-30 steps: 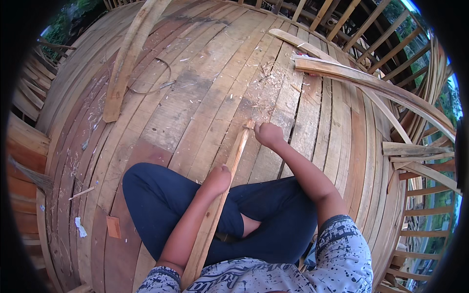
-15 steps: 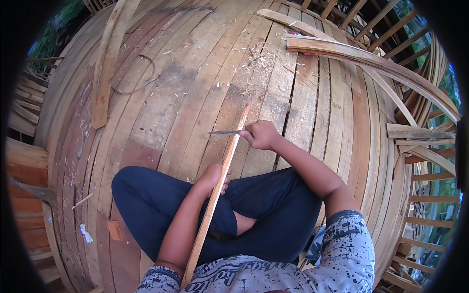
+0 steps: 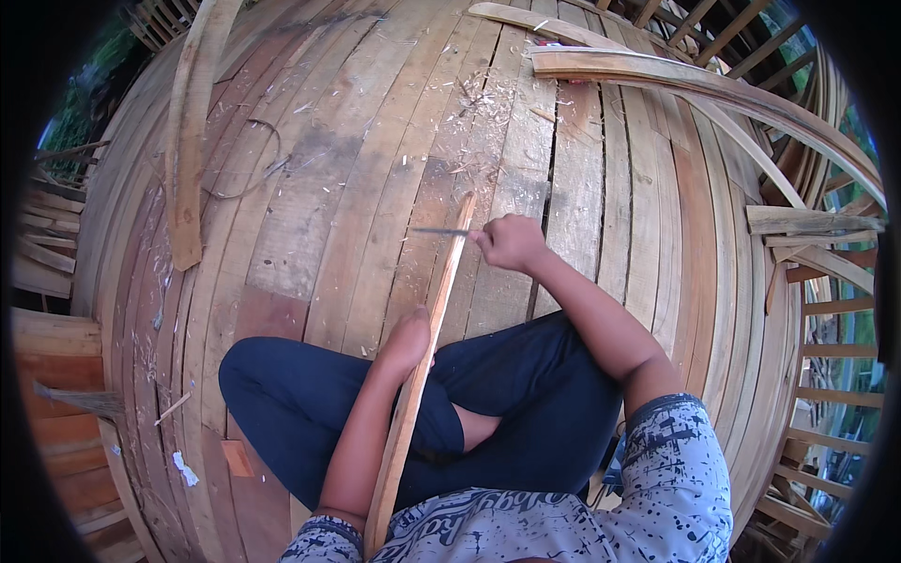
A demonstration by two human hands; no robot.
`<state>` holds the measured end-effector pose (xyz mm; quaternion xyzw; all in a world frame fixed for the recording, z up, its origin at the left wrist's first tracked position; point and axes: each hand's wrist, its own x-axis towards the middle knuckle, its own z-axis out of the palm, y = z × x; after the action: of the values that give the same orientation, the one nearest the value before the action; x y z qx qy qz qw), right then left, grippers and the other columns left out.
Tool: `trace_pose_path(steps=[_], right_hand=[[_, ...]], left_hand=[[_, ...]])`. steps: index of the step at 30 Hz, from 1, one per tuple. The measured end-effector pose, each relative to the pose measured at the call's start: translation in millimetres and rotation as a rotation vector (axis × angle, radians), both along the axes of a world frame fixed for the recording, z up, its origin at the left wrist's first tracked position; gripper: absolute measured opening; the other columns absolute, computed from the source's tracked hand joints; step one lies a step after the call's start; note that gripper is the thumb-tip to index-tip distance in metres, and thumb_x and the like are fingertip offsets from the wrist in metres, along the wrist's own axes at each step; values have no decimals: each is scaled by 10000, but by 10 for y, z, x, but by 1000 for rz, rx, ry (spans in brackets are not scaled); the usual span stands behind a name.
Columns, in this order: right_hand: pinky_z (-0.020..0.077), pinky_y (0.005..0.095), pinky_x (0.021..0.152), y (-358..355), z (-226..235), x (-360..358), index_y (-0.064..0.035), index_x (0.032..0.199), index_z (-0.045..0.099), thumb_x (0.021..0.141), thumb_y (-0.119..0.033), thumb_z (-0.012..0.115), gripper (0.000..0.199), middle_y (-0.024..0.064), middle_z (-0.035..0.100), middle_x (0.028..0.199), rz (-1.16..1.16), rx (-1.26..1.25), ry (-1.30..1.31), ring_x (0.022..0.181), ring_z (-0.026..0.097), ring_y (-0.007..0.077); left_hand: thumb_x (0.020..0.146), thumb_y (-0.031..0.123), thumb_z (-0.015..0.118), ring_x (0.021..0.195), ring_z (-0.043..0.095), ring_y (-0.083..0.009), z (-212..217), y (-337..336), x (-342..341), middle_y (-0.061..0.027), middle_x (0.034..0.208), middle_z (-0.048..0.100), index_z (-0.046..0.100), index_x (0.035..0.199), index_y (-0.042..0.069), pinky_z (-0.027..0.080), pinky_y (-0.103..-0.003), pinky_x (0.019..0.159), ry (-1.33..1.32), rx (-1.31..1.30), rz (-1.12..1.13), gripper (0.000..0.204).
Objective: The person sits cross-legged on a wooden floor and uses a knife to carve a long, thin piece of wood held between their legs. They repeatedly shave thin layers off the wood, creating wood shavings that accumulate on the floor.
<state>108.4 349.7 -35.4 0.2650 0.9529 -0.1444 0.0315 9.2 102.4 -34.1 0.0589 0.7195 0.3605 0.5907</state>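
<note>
A long, narrow wooden strip (image 3: 416, 394) runs from beside my body up over my crossed legs, its far tip above the plank floor. My left hand (image 3: 405, 345) is wrapped round the strip near its middle. Close to the far end, my right hand (image 3: 511, 242) is closed round the handle of a knife, the handle mostly hidden in the fist. The thin dark blade of the knife (image 3: 434, 231) points left and lies across the strip, seemingly against it.
Wood shavings (image 3: 479, 103) lie scattered on the plank floor (image 3: 366, 206) beyond the strip. A long board (image 3: 188, 141) lies at the left and curved-looking planks (image 3: 676, 80) at the upper right. A bristly brush-like bundle (image 3: 80, 401) sits at the left edge. Slatted railing (image 3: 835, 399) borders the right.
My right hand and the knife have slid a little farther along the strip toward its far tip. My left hand keeps its grip. The whole view has shifted slightly.
</note>
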Motion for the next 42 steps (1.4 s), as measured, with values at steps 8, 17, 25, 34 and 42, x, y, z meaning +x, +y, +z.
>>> trace_pose_path(steps=[8,17,25,34,42], right_hand=[[553,500,702,120,29,18,-45,753,734,973,-532,478,593,212,680,707,-21,-59,-95,726,692,409],[523,506,677,27,-9,-69,-75,688,714,966,-564,485,608,189,631,619,156,-195,-56,716,677,391],[513,498,606,-13,-91,-13,-82,709,737,942,-562,517,577,184,623,606,213,-94,139,642,655,399],[516,487,591,16,-42,-87,-81,645,696,931,-566,529,587,171,613,581,143,-39,74,616,652,391],[507,477,577,-49,2,-127,-76,606,678,907,-588,543,609,167,612,577,87,-70,39,610,651,381]], left_hand=[[1054,357,277,518,599,-285,112,18,-4,-185,713,573,557,987,-75,521,-408,505,163,60,-72,519],[1026,481,296,403,445,-155,89,23,-18,-29,564,455,526,921,67,388,-310,382,-94,-46,25,486],[1014,436,333,352,397,-120,100,91,-60,-1,513,418,471,822,124,331,-284,335,-262,-25,76,391],[1025,490,265,411,437,-159,-43,46,-150,-22,575,446,528,882,84,385,-328,394,-324,2,21,504],[1018,431,306,368,416,-143,62,58,-62,-13,532,431,490,826,110,355,-306,354,-228,-20,32,416]])
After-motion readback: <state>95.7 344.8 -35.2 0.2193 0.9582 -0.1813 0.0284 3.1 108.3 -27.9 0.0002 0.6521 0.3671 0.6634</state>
